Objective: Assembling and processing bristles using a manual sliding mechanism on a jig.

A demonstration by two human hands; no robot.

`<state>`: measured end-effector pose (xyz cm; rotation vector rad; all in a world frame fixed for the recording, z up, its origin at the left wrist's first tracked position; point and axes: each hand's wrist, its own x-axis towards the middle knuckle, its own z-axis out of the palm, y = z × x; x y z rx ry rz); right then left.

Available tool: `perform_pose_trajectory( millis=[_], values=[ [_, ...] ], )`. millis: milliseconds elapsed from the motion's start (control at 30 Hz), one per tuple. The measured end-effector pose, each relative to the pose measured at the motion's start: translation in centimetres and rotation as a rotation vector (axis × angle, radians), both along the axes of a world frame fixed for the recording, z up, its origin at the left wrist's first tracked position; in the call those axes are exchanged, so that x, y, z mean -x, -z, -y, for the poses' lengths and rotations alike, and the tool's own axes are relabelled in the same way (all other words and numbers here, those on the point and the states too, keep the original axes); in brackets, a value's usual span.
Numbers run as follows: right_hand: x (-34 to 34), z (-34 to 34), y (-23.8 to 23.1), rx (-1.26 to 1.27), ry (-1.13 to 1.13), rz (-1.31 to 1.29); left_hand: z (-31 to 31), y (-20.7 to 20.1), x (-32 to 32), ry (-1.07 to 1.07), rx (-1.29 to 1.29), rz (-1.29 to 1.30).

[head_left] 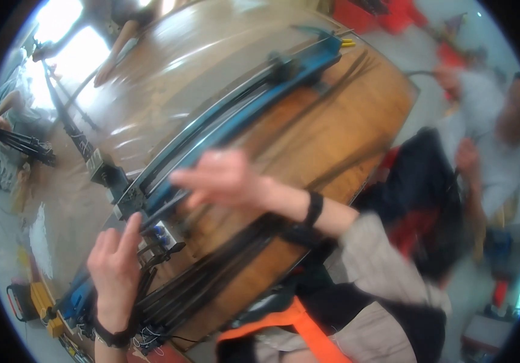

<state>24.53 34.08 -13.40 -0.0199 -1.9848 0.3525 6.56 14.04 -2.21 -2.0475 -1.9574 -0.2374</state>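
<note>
The head view looks down on a broad wooden bench [344, 133] with a glossy brown top, tilted in the picture and bent by the lens. Across it runs a long blue metal rail jig with black strips [235, 121] clamped along it, from the yellow-tipped end at the upper right down to the lower left. The left hand [114, 263] comes up from the lower edge with a dark band at the wrist; its fingers are loosely extended, the index finger touching the jig beside a small grey clamp block with blue knobs [162, 233], and it grips nothing that can be seen. The right hand [220, 178] reaches across the bench above the rail, blurred by motion; the fingers look spread and open, though whether they touch the rail or hold something thin cannot be told. A bundle of thin black rods [223, 272] lies along the near edge of the bench, just below the right forearm. At the right, another person in a light shirt [490, 139] stands blurred, partly cut off by the rim. An orange strap [308, 330] crosses the lower edge; what it belongs to is unclear.
</note>
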Motion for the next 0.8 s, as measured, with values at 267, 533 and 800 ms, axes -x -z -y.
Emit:
perform_pose_trajectory(
  millis=[267,533,800],
  values=[
    [1.0,-0.7,0.3,-0.074,0.063,-0.037,2.7,0.0,1.8,-0.056,-0.023,0.064],
    [3.2,-2.4,1.5,0.348,0.029,0.328,9.2,-3.3,7.7,-0.358,-0.308,0.073],
    [16.4,2.6,-3.9,0.172,-0.477,0.304,15.0,-3.5,7.0,-0.470,-0.297,0.263]
  ],
)
